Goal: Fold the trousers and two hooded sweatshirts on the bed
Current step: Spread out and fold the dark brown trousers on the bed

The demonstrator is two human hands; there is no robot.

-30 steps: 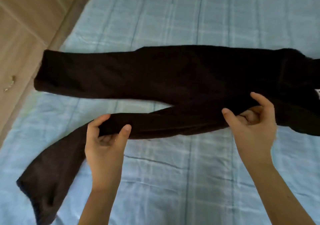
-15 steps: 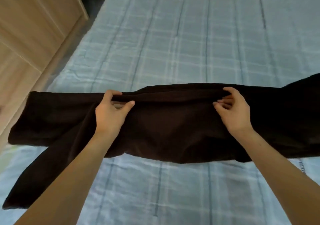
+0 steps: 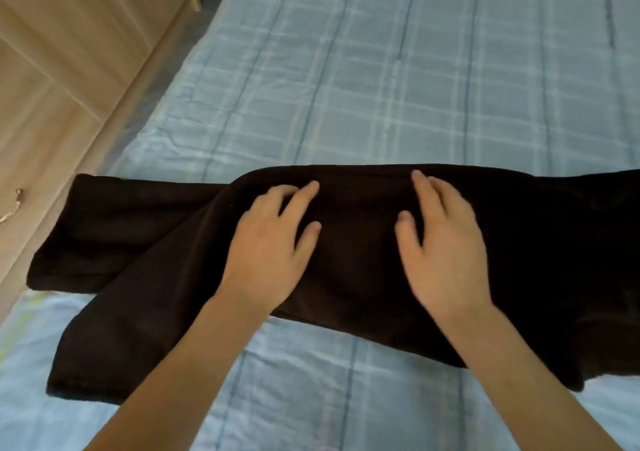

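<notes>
A: Gone since half a second back: both pinches on the far edge of the upper leg. Now laid flat, palms down and fingers spread, left hand (image 3: 270,242) and right hand (image 3: 446,242) side by side on the dark brown trousers (image 3: 356,267).

B: And lying where, those trousers?

A: Across the blue checked bed (image 3: 381,86), waist end running out of view on the right, leg ends on the left near the wooden wardrobe (image 3: 69,52). Folded lengthwise, one leg over the other, but not squarely. Upper leg end splayed toward the near left, off the under one.

B: Best way to finish this step?

A: Probably smooth outward from the middle with flat palms, left toward the cuffs, right toward the waist. Then lift the stray leg end and lay it square over the one beneath, edges matched. Press lightly and avoid dragging the under layer or rucking the sheet.

B: Anything to watch?

A: Likely a bunched ridge along the far fold if pushed too hard. Soft-looking cloth, so apt to creep.

B: Sweatshirts?

A: Not in view. Judged early in the task, with the trousers only half folded and the crosswise folds not yet done.
</notes>
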